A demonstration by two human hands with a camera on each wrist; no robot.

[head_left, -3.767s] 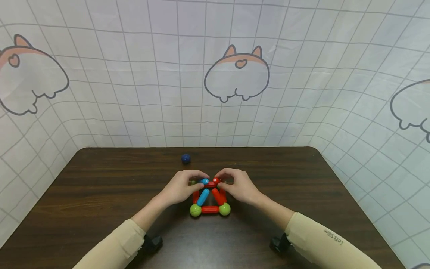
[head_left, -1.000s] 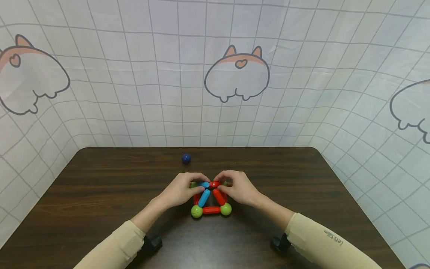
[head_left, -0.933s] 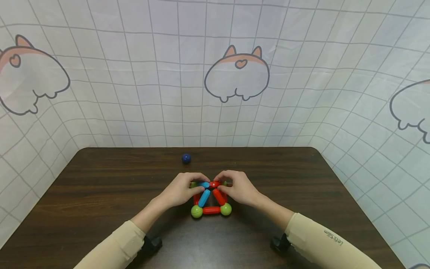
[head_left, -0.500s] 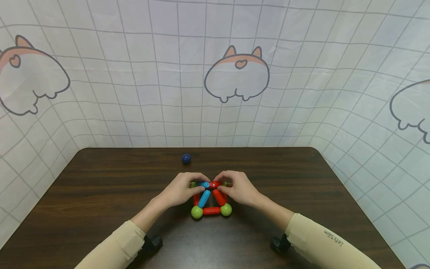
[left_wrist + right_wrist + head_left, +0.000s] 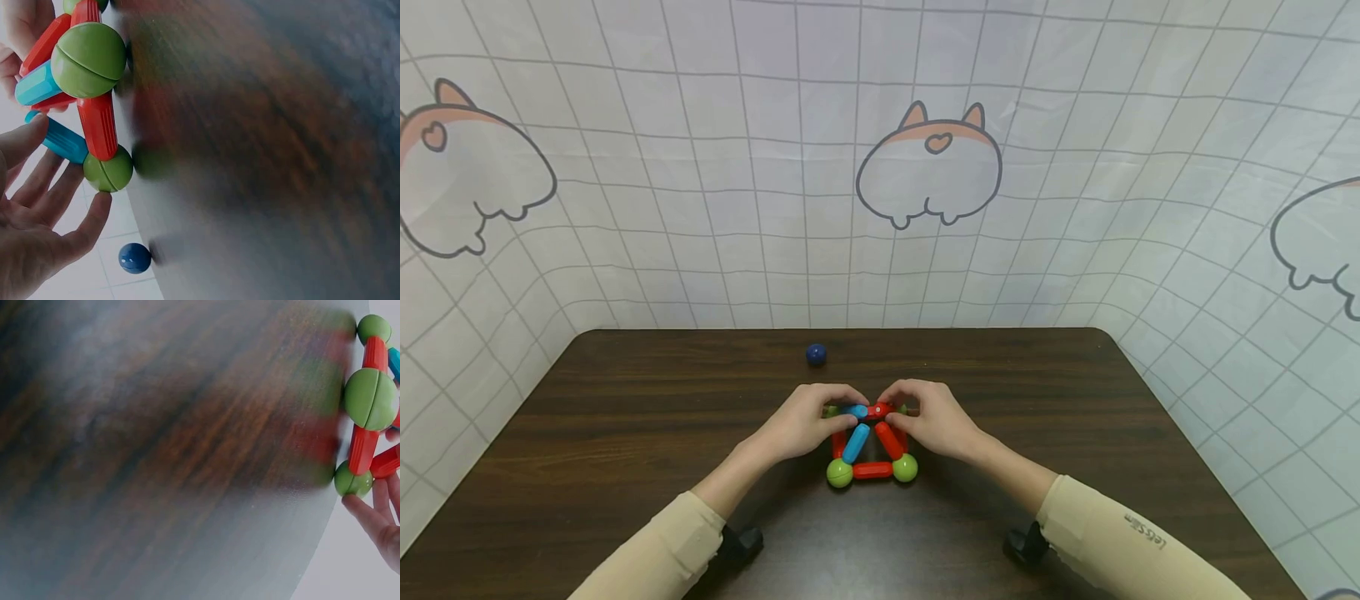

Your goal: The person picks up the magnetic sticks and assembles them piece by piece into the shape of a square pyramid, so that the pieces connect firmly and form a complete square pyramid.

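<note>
A frame of magnetic rods and balls stands on the table before me. Its near green balls (image 5: 839, 473) are joined by a red rod (image 5: 873, 471). A near blue rod (image 5: 856, 443) and a near red rod (image 5: 890, 440) lean inward and upward from them. At the back left, my left hand (image 5: 801, 421) pinches another blue rod (image 5: 64, 142), one finger touching the back green ball (image 5: 109, 169). My right hand (image 5: 936, 417) holds another red rod (image 5: 385, 461) at the back right, a fingertip against its green ball (image 5: 353, 480). Fingers partly hide the back balls.
A dark blue ball (image 5: 816, 354) lies behind the frame, near the far edge of the dark wooden table (image 5: 662, 400). A white gridded curtain (image 5: 700, 208) with cartoon animals rises around the back and sides.
Since the oldest frame, the held blue and red rods have tipped together until their ends meet or nearly meet. The frame has shifted slightly right. Over the last second, almost nothing moves.
</note>
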